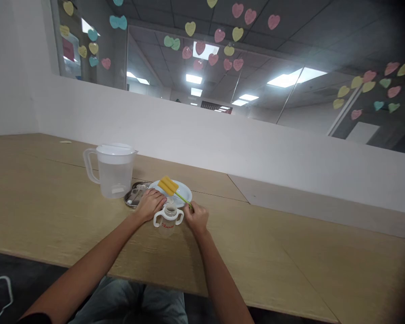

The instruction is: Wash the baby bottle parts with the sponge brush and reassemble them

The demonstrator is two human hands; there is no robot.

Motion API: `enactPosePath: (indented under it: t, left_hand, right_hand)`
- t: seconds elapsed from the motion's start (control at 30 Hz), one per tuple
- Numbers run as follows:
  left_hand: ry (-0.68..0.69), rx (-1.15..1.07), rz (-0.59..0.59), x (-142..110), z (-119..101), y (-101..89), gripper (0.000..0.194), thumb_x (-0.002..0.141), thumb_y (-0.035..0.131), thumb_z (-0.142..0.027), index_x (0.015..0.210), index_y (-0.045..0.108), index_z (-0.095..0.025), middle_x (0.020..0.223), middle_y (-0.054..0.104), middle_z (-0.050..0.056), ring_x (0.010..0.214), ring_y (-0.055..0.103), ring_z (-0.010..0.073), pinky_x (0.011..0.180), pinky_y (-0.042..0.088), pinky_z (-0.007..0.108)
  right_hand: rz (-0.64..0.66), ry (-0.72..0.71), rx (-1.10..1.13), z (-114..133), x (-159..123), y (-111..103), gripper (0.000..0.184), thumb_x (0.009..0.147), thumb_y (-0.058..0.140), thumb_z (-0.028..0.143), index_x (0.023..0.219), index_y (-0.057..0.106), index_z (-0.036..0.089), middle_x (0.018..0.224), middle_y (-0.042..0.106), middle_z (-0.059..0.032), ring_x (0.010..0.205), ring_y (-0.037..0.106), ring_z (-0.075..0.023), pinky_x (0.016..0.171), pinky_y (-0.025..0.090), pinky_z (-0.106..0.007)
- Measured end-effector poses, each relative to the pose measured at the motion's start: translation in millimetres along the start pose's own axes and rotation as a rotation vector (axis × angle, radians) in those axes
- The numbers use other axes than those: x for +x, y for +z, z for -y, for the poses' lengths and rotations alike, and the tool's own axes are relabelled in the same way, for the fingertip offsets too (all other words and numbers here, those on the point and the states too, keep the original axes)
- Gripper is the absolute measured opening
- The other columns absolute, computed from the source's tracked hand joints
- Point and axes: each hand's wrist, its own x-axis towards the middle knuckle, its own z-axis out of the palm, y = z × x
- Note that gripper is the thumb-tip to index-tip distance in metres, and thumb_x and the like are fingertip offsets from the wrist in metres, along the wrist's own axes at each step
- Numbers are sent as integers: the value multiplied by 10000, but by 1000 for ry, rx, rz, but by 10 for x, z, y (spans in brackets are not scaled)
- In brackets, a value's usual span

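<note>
Clear pitcher (115,177), on tabletop (256,252); metal tray (131,205), adjacent; left hand (150,204), near white plate (188,193), fingers' grip undeterminable; two-handled bottle (168,220), upright between hands; yellow sponge brush (168,185), over plate; right hand (197,217), fingers pinching brush's green handle.

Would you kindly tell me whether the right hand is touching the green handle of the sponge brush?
Touching: the head view shows the right hand gripping the near end of the green handle.
</note>
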Motion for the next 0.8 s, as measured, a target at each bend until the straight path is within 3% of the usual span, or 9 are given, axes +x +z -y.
enactPosePath:
  t: [0.23,0.63,0.8]
  left_hand:
    - [75,-34,128,53,-13,71,342,928,351,-268,818,673,-236,832,690,55,845,599,202,963,337,413]
    - [12,18,113,9,-53,52,263,890,439,-301,853,687,-222,810,674,84,850,555,241,835,379,389]
    - [-12,64,167,22,-66,33,273,892,433,-294,839,685,-206,822,674,81,865,543,238,823,367,383]
  right_hand:
    - [-3,11,10,-6,-7,17,347,850,436,292,545,548,170,441,477,18,420,390,-83,485,219,-217]
    - [-23,8,18,13,3,3,339,844,440,286,544,541,168,425,459,24,410,378,-79,479,216,-214]
    - [-11,10,21,12,0,-2,353,847,433,291,531,528,167,433,468,21,410,376,-77,481,210,-218]
